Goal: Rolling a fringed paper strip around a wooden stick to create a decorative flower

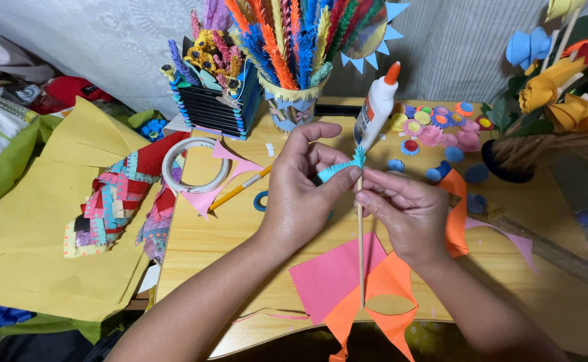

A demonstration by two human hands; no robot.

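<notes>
Wooden table point(253, 221) strewn with paper scraps point(337, 271), glue bottle point(375, 107) upright.

In my left hand point(300, 194) the fringed blue strip point(339, 168) is matt paper; my right hand point(404, 211) pinches a thin, smooth wooden stick point(361, 261). At twelve o'clock stands a glossy plastic glue bottle point(375, 110); the table point(240, 221) is smooth pale wood.

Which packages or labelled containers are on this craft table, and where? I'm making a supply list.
Glue bottle: stands at the table's back, just beyond the left hand and right hand; slim white bottle, orange cone tip, label with blue and orange.
Tape roll: lies flat at the left; white ring, no label visible.
No signs or screens are in view.
</notes>
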